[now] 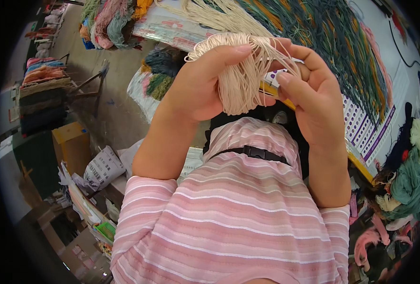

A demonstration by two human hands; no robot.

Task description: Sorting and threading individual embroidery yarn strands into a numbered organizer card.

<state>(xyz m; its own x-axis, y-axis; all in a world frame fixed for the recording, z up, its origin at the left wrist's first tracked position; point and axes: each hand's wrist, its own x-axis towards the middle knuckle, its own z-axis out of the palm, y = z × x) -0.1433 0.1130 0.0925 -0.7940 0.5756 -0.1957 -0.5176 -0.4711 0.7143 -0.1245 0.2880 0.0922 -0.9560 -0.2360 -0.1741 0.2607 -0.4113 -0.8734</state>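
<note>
A looped bundle of cream yarn hangs from my left hand, its fingers wrapped round it and the thumb pressed across the top. To the right, my right hand is closed, fingers curled and thumb bent in. A few strands drawn out from the bundle's top run into those fingers; the exact pinch point is partly hidden. Beyond both hands, long cream strands lie on the table beside a wide spread of green, blue and orange yarn.
The table's yellow edge runs close by my right forearm. A purple-dotted white sheet lies on it. Teal yarn and pink pieces are at the right. Left are hanging skeins, a cardboard box and a white sack.
</note>
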